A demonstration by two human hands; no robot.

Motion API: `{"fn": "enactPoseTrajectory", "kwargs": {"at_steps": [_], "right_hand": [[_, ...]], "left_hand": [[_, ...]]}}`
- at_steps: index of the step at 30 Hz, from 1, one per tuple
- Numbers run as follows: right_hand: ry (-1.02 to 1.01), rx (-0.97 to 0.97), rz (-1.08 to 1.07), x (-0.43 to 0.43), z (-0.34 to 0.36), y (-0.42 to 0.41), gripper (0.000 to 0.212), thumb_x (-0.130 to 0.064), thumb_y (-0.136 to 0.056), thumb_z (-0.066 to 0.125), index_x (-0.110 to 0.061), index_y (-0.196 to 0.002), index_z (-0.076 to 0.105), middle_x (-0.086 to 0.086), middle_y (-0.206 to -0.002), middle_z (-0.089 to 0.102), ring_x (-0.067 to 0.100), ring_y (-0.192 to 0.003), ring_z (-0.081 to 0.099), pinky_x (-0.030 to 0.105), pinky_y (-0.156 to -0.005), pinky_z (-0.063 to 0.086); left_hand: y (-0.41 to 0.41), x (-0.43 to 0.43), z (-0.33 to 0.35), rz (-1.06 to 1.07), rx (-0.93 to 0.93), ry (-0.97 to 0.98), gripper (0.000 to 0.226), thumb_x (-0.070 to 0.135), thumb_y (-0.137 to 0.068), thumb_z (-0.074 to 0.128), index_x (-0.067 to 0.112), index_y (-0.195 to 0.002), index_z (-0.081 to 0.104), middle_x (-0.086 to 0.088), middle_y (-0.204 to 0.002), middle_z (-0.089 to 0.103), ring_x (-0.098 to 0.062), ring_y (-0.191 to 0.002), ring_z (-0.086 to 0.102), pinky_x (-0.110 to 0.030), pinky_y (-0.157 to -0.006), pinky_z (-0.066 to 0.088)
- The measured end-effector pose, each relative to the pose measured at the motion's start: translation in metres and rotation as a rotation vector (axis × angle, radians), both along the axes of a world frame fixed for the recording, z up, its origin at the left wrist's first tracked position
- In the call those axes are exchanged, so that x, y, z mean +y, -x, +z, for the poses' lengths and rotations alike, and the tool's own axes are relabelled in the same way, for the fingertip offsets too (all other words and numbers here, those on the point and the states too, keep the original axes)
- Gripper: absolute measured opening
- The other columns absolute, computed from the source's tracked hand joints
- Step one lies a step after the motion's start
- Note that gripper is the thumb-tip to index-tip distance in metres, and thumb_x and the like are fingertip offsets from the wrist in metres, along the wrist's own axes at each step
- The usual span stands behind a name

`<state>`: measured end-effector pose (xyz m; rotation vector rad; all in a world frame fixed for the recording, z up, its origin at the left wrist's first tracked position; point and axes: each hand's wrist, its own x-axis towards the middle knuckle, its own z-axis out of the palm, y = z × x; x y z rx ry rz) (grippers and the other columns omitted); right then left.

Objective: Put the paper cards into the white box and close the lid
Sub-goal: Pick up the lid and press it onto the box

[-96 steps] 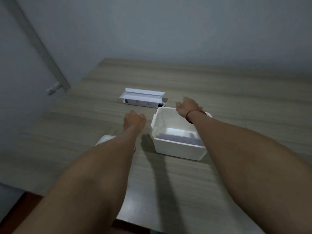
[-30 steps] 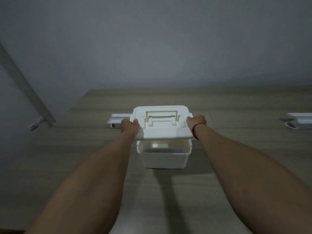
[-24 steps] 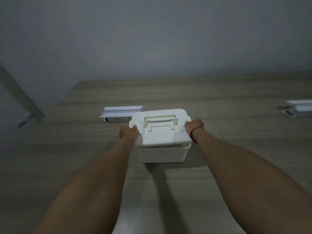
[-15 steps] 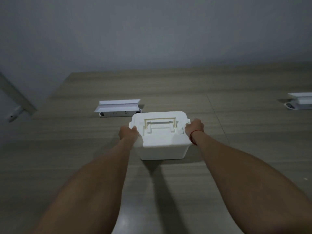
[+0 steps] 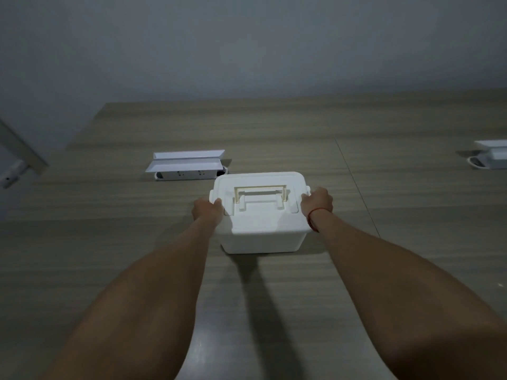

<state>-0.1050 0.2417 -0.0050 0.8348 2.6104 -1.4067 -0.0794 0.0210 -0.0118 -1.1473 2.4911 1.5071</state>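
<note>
I see the white box (image 5: pixel 262 239) sitting on the wooden table (image 5: pixel 109 229), roughly centre in my view, with its lid (image 5: pixel 260 215) resting flat on top and covering the opening. The cream carry handle (image 5: pixel 260 191) lies folded down in the lid's recess. The paper cards are hidden under the lid, so I cannot see them.

My left hand (image 5: pixel 207 211) is pressed against the lid's left edge, fingers curled around the rim near the side clip. My right hand (image 5: pixel 317 202) grips the lid's right edge the same way, closed over the rim; a thin red band (image 5: pixel 312 219) circles that wrist. Both forearms reach straight in from the bottom of the frame.

Behind the box, just to the left and near it, lies a white power strip (image 5: pixel 186 174) with a raised flap above it; I can make out 3 dark socket groups on its face, but no brand or lettering is readable. At the far right edge there is a 2nd white unit (image 5: pixel 491 159), partly cut off. The box and lid carry no label or writing that I can read.
</note>
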Motion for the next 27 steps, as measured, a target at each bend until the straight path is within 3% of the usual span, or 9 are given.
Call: {"fn": "enactPoseTrajectory", "kwargs": {"at_steps": [7, 12, 15, 17, 20, 23, 25, 26, 27], "right_hand": [[0.173, -0.113, -0.043, -0.002, -0.005, -0.006, 0.054, -0.033, -0.098, 0.043, 0.002, -0.139, 0.042, 0.019, -0.144, 0.048, 0.035, -0.133, 0.047, 0.035, -0.107, 0.038], [0.327, -0.163, -0.053, -0.001, 0.005, -0.012, 0.055, -0.038, -0.094, 0.047, 0.0, -0.133, 0.051, 0.015, -0.134, 0.058, 0.034, -0.123, 0.056, 0.036, -0.106, 0.043], [0.457, -0.178, -0.053, 0.004, -0.005, -0.006, 0.058, -0.042, -0.086, 0.05, -0.005, -0.13, 0.057, 0.011, -0.125, 0.064, 0.032, -0.112, 0.063, 0.041, -0.104, 0.048], [0.47, -0.173, -0.069, 0.001, -0.004, -0.011, 0.057, -0.043, -0.087, 0.051, -0.006, -0.129, 0.058, 0.011, -0.125, 0.064, 0.031, -0.112, 0.063, 0.041, -0.104, 0.048], [0.423, -0.149, -0.135, -0.005, 0.008, -0.023, 0.053, -0.042, -0.089, 0.054, -0.005, -0.127, 0.057, 0.012, -0.124, 0.063, 0.031, -0.115, 0.062, 0.036, -0.101, 0.048], [0.592, -0.141, -0.135, 0.003, -0.017, -0.011, 0.072, -0.049, -0.067, 0.075, -0.009, -0.125, 0.059, 0.008, -0.119, 0.066, 0.028, -0.106, 0.067, 0.036, -0.099, 0.051], [0.636, -0.2, -0.14, 0.019, -0.079, 0.021, 0.116, -0.058, -0.027, 0.088, -0.017, -0.13, 0.056, 0.004, -0.118, 0.068, 0.027, -0.101, 0.07, 0.041, -0.099, 0.051], [0.679, -0.235, -0.132, 0.022, -0.093, 0.028, 0.123, -0.061, -0.018, 0.087, -0.02, -0.13, 0.056, 0.003, -0.117, 0.069, 0.027, -0.1, 0.07, 0.043, -0.099, 0.05], [0.693, -0.246, -0.145, 0.025, -0.109, 0.037, 0.116, -0.062, -0.022, 0.085, -0.022, -0.127, 0.057, 0.002, -0.116, 0.069, 0.026, -0.101, 0.071, 0.045, -0.099, 0.05]], "left_hand": [[-0.006, 0.003, -0.006, 0.01, -0.126, -0.195, 0.068, 0.05, -0.094, 0.042, 0.001, -0.141, 0.04, -0.018, -0.135, 0.054, -0.037, -0.118, 0.057, -0.042, -0.096, 0.05], [0.003, -0.007, -0.013, 0.09, -0.12, -0.317, 0.061, 0.037, -0.076, 0.057, 0.004, -0.126, 0.052, -0.013, -0.121, 0.063, -0.033, -0.103, 0.065, -0.039, -0.084, 0.054], [0.0, -0.004, -0.014, 0.174, -0.106, -0.186, 0.071, 0.044, -0.065, 0.063, 0.006, -0.125, 0.055, -0.014, -0.13, 0.054, -0.034, -0.114, 0.058, -0.046, -0.097, 0.051], [-0.002, 0.001, -0.014, 0.18, -0.055, -0.03, 0.064, 0.044, -0.078, 0.065, 0.003, -0.127, 0.055, -0.017, -0.137, 0.047, -0.035, -0.126, 0.048, -0.046, -0.104, 0.045], [-0.005, 0.008, -0.016, 0.145, 0.09, 0.054, 0.053, 0.035, -0.09, 0.061, -0.002, -0.127, 0.056, -0.02, -0.136, 0.05, -0.037, -0.125, 0.05, -0.043, -0.103, 0.043], [-0.012, 0.013, -0.019, 0.118, 0.185, 0.029, 0.046, 0.03, -0.094, 0.057, -0.003, -0.126, 0.055, -0.022, -0.129, 0.059, -0.037, -0.119, 0.056, -0.039, -0.097, 0.046], [-0.015, 0.013, -0.018, 0.113, 0.215, 0.038, 0.041, 0.028, -0.096, 0.054, -0.003, -0.123, 0.058, -0.022, -0.126, 0.061, -0.037, -0.118, 0.057, -0.038, -0.095, 0.046], [-0.015, 0.013, -0.018, 0.103, 0.222, 0.062, 0.037, 0.026, -0.097, 0.052, -0.003, -0.118, 0.06, -0.022, -0.122, 0.063, -0.038, -0.116, 0.058, -0.038, -0.092, 0.047], [-0.015, 0.014, -0.017, 0.081, 0.223, 0.092, 0.035, 0.024, -0.098, 0.049, -0.004, -0.112, 0.063, -0.024, -0.117, 0.064, -0.038, -0.112, 0.059, -0.038, -0.089, 0.047]]}}
